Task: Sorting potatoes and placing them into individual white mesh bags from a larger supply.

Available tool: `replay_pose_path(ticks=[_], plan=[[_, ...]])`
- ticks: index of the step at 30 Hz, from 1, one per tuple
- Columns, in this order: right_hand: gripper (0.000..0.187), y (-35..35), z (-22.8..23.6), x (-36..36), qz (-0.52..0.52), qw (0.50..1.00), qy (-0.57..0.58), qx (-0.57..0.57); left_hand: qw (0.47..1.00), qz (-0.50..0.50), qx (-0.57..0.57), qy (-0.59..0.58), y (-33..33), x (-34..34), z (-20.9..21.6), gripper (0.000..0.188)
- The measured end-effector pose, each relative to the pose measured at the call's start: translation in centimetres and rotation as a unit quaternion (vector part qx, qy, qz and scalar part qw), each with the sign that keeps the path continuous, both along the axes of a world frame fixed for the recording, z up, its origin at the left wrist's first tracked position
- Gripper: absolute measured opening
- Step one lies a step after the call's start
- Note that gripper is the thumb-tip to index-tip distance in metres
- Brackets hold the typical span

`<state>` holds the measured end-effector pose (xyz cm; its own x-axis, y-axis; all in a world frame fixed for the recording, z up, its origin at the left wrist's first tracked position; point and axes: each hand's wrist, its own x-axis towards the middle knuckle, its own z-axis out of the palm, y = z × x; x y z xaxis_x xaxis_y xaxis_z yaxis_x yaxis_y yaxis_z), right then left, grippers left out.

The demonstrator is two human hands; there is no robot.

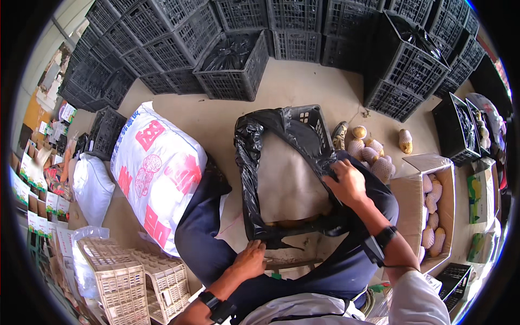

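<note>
Black plastic liner [250, 179] draped over the crate [320, 125], between the person's legs [199, 222] in the head view; pale sheet [290, 181] inside. Right hand [348, 183] at the right rim, fingers loosely spread on the liner; can't tell from here if they pinch it. Left hand [249, 262] by the near-left corner, fingers curled, hold unclear. White sack [157, 173] left; netted produce [371, 154] and open carton [406, 200] right.

Bright overall, white sack [157, 176] near blown out. Fisheye bends the stacked crates [162, 32] toward the black border; blue-violet fringing along right rim.
</note>
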<state>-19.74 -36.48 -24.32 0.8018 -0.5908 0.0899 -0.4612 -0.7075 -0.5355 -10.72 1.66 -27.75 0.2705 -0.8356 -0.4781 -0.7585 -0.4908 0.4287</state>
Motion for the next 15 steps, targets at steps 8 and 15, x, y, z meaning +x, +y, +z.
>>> replay_pose_path(ticks=[8, 15], plan=[[0.054, -2.7, -7.4, 13.3, 0.016, 0.993, 0.077, -0.089, 0.985, 0.113, -0.122, 0.051, 0.0, 1.0, 4.8, 0.052], [0.016, -8.5, -10.8, 14.9, -0.070, 0.997, -0.034, 0.016, 0.933, 0.238, -0.269, -0.036, -7.2, 9.7, 4.4, 0.041]])
